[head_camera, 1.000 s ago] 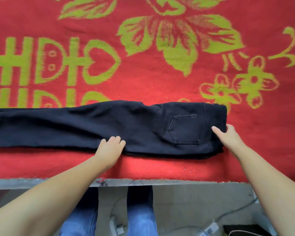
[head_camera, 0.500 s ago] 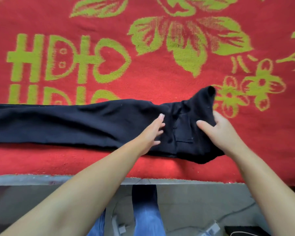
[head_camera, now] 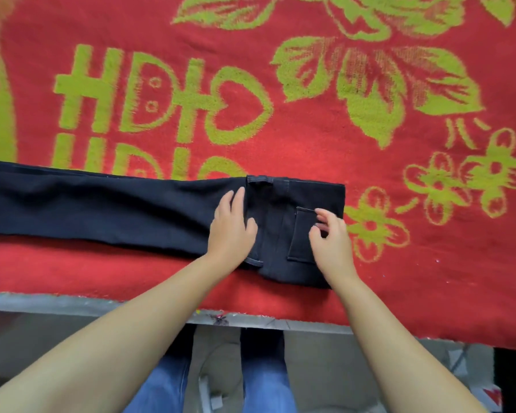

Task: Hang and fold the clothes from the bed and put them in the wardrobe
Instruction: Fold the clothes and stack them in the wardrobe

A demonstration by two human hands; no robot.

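Folding is under way on one garment: the dark trousers [head_camera: 116,210] lie flat across the near edge of the bed [head_camera: 310,138], the waist end doubled over onto the seat so the waistband [head_camera: 259,179] sits just beyond the left fingers. The left hand [head_camera: 231,231] presses flat on the fabric, fingers straight and holding nothing. The right hand [head_camera: 329,242] rests over the back pocket [head_camera: 301,234], fingers loosely curled with the tips on the cloth; whether it pinches any I cannot tell. The long legs stretch well away to the left of both hands, unfolded. By my reading, only the first fold is made; further folds and the trip to the wardrobe, out of view, remain.
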